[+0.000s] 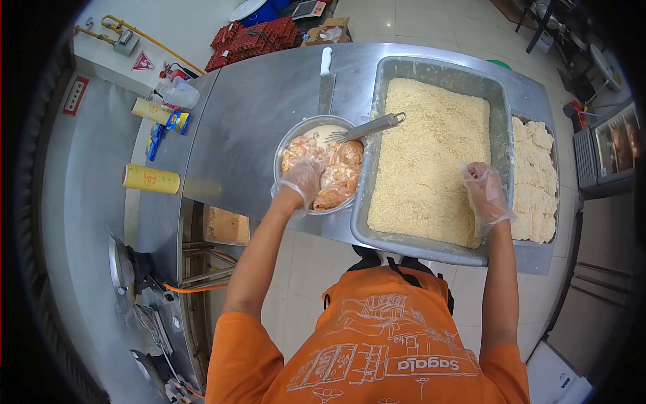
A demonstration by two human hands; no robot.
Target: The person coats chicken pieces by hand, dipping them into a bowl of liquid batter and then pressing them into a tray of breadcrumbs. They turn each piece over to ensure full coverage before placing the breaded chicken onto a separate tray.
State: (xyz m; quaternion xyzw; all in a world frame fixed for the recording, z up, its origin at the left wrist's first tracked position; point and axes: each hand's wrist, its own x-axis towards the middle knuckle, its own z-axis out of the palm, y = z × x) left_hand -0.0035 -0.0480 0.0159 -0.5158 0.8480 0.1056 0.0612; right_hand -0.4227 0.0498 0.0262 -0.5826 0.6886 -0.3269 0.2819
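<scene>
My left hand (304,183), in a clear plastic glove, reaches into a round metal bowl (278,159) of raw meat pieces (345,176) in pale liquid. Its fingertips are partly hidden among the meat, so their grip is unclear. A whisk (377,126) rests across the bowl's rim, its wires in the liquid. To the right, a large grey tub (365,195) holds pale crumbs (431,161). Over the tub's right side is my right hand (486,192), gloved too, with its fingers curled together; whether anything is inside them is hidden.
A knife (326,81) lies behind the bowl on the steel table (235,128). Right of the tub is a tray of coated pieces (535,182). Yellow rolls (151,178) stand at the left. Red stacked items (252,42) are beyond the table.
</scene>
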